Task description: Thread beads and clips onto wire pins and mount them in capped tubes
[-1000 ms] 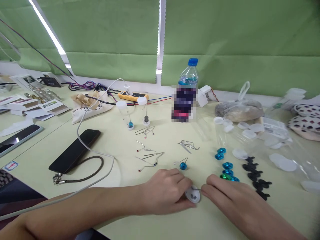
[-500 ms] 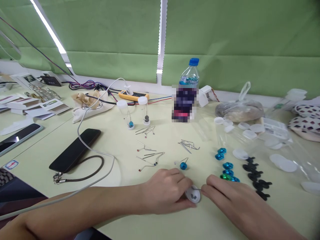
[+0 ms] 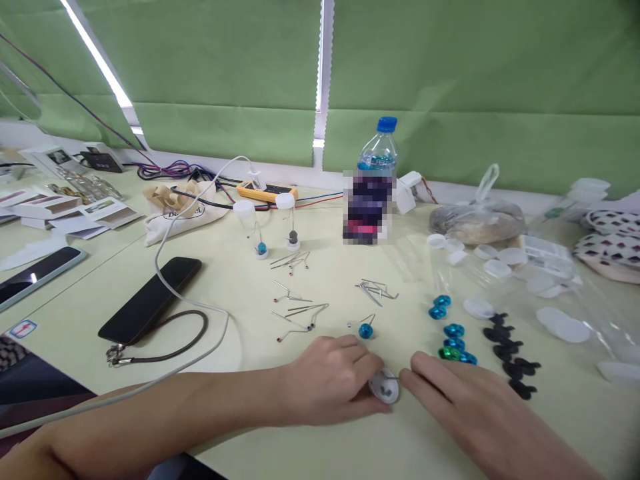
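Near the front of the table my left hand (image 3: 333,383) is closed round a small white round cap (image 3: 386,397), whose open side faces up towards me. A small grey piece shows inside the cap. A thin metal rod (image 3: 394,378) runs from the cap to the pinched fingertips of my right hand (image 3: 450,393). The rod's far end is hard to make out. Just beyond my left hand lies a shiny blue ball (image 3: 366,331) on a bent wire. Several loose bent metal rods (image 3: 376,291) rest farther back.
Shiny blue pieces (image 3: 454,330) and black winged pieces (image 3: 506,350) lie to the right. Two clear tubes with white caps (image 3: 245,210) stand at the back, near a bottle (image 3: 384,143). A black phone (image 3: 150,300) and white cable (image 3: 193,303) lie left; the cable crosses above my left forearm.
Both hands keep their grips and have barely moved. The cap and right hand sit very slightly farther left in the view.
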`<action>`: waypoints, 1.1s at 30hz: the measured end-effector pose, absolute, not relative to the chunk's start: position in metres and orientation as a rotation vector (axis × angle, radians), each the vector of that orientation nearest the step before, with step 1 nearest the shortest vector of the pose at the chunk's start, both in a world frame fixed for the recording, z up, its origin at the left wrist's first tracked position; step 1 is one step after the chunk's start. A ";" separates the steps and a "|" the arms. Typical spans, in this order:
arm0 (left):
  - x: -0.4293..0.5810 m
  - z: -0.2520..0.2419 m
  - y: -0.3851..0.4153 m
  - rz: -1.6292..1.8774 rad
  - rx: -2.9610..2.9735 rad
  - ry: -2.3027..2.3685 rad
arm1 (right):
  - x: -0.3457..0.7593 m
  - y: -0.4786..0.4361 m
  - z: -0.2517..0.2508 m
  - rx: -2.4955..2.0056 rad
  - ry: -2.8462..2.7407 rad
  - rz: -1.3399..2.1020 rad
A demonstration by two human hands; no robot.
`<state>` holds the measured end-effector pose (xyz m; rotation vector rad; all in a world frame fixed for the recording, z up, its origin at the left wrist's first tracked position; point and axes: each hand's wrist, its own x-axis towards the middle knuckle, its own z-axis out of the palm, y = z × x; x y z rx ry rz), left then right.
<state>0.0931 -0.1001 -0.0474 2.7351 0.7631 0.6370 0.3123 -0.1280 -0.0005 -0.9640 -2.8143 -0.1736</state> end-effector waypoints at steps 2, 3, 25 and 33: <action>0.093 -0.047 -0.100 0.627 2.722 0.762 | 0.317 -0.127 -0.007 -1.016 -2.829 -0.103; 0.093 -0.047 -0.099 0.621 2.713 0.759 | 0.320 -0.126 -0.012 -1.042 -2.832 -0.044; 0.078 -0.039 -0.081 0.817 2.777 0.874 | 0.325 -0.118 -0.021 -1.171 -2.522 0.489; 0.082 -0.040 -0.086 0.812 2.776 0.800 | 0.321 -0.126 -0.019 -1.083 -2.673 0.216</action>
